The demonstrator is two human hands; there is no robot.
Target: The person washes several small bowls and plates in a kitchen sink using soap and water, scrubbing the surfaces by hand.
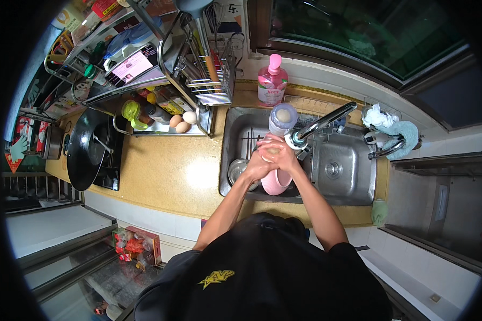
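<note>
Over the left basin of the steel sink (345, 188), my left hand (258, 166) and my right hand (284, 154) are pressed together, wet, beside the head of the chrome faucet (321, 118). Between the palms shows a pale yellowish thing (271, 152), mostly covered by my fingers; its kind is unclear. Just below my hands a pink ribbed bowl (274, 184) lies tilted in the basin. To its left is a round clear or metal bowl (237, 170), partly behind my left wrist. Dark chopsticks (249, 143) lie on the basin floor. A translucent plastic container (282, 120) stands beyond my hands.
A pink pump bottle (272, 86) stands behind the sink. At left are a black wok (84, 150) and a metal rack (164, 64) holding utensils, with several eggs (182, 126) on its lower tray. A light-blue cloth (407, 138) hangs at the right.
</note>
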